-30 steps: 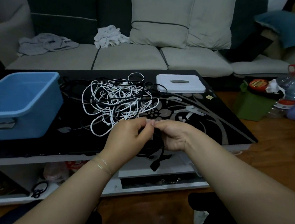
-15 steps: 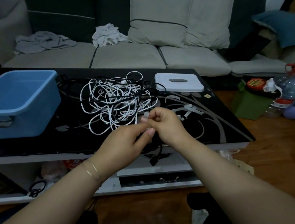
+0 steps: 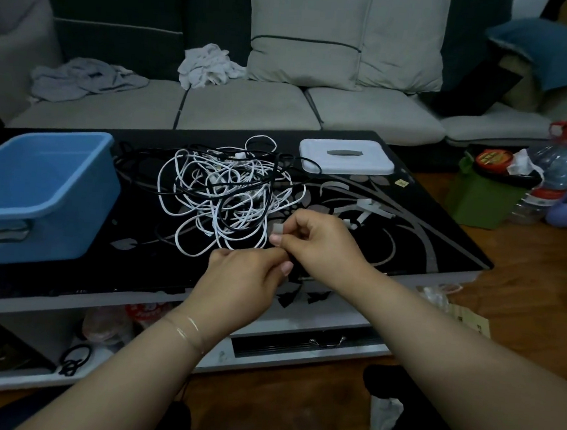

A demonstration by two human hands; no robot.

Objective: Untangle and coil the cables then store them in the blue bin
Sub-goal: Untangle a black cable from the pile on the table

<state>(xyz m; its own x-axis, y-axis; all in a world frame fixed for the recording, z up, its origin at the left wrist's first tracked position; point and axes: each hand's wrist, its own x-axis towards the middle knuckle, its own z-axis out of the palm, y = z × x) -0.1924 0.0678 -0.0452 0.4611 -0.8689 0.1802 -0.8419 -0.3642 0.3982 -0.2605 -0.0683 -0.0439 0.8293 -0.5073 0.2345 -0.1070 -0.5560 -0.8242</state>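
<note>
The small white connector [image 3: 278, 228] is pinched at the tips of your right hand [image 3: 320, 248], thumb and forefinger closed on it, the plug end pointing left toward the heap. Your left hand [image 3: 246, 279] sits just below and left of it, its fingers [image 3: 280, 256] curled in against your right hand's fingers; they seem to pinch the same lead just under the plug, though what they hold is hidden.

The tangle of cables [image 3: 224, 196] lies directly beyond both hands, up and slightly left on the dark surface [image 3: 442, 247], white loops threaded with black ones. Its nearest white loops come almost to your left knuckles, so that hand is the closer one to the knot. The free lead runs from your fingers away into the heap, roughly front to back. By my reading, drawing the plug toward you along that line is what would feed slack out of the mass.

The blue bin [image 3: 82, 205] stands at the left end of the surface, well apart from your hands, on the left hand's side. A white lidded box [image 3: 374, 162] sits beyond the heap to the right.
</note>
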